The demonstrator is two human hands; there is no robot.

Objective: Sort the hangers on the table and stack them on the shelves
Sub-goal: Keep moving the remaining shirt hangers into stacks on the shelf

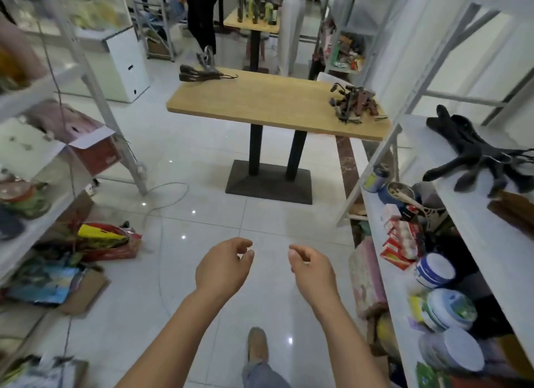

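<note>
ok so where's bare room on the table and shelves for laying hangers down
The table is bare across its middle, between the brown hangers at its far-left corner and the hanger pile at its right end. The lower right shelf is crowded with tubs.
</note>
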